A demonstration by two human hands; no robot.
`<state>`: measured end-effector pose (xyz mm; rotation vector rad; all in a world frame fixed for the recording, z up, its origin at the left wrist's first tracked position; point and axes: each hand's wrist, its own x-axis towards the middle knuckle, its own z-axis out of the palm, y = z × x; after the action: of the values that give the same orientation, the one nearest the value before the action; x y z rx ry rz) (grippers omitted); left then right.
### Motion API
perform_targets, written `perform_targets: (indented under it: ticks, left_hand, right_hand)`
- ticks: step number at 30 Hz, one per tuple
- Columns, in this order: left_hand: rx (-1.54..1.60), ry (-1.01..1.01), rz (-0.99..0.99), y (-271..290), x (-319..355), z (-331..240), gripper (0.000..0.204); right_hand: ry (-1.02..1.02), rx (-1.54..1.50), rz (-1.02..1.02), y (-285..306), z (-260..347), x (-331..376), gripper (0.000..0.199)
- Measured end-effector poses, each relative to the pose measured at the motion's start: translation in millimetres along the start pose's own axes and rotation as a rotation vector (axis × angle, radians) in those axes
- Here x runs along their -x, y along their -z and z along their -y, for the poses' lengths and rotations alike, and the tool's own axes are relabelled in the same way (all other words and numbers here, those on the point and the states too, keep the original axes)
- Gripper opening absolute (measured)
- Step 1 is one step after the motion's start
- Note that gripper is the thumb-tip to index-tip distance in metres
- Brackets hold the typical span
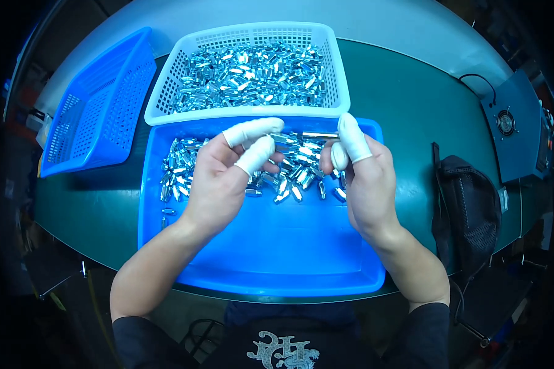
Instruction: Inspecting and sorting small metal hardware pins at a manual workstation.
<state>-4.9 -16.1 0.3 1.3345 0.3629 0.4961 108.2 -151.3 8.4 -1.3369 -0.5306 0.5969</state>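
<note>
My left hand (218,172), with white finger cots on the thumb and forefinger, is closed in a pinch over the blue tray (277,246). A small shiny hexagonal metal fitting (282,139) shows at its fingertips and looks gripped there. Opposite it, my right hand (368,172) also wears white cots and is closed on a slim silver metal rod (319,134), which points left toward the fitting. Beneath both hands, many loose metal fittings (301,175) lie heaped in the tray's far half; my fingers partly hide the heap.
A white perforated basket (341,92) full of similar fittings rests against the tray's far edge. A blue perforated basket (120,111) leans at the left. On the right are a black mesh bag (471,209) and a blue-grey box with a fan (511,123), on the green table (406,86).
</note>
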Motion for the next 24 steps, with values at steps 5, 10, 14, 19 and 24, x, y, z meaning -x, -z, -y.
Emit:
perform_targets:
  ticks: [5, 10, 14, 19, 24]
  left_hand:
    - [0.041, 0.061, 0.122, 3.3, 2.4, -4.4, 0.026]
    - [-0.169, -0.058, 0.105, 6.8, 5.9, 1.7, 0.023]
    - [-0.302, -0.137, 0.134, 11.7, 7.8, -1.3, 0.018]
    - [-0.406, -0.256, 0.192, 8.0, 14.3, -10.6, 0.021]
    - [-0.433, -0.335, 0.157, 4.1, 9.2, -9.7, 0.041]
  right_hand:
    - [0.053, 0.044, 0.019, -3.5, -3.6, 0.2, 0.043]
    - [0.073, 0.196, 0.094, -1.5, -0.7, 1.7, 0.043]
    - [0.000, 0.216, 0.137, 0.9, -5.0, 2.9, 0.038]
    - [-0.033, 0.299, 0.277, -8.6, 4.0, 8.5, 0.036]
    - [-0.140, 0.185, 0.244, -3.2, -0.6, 4.6, 0.043]
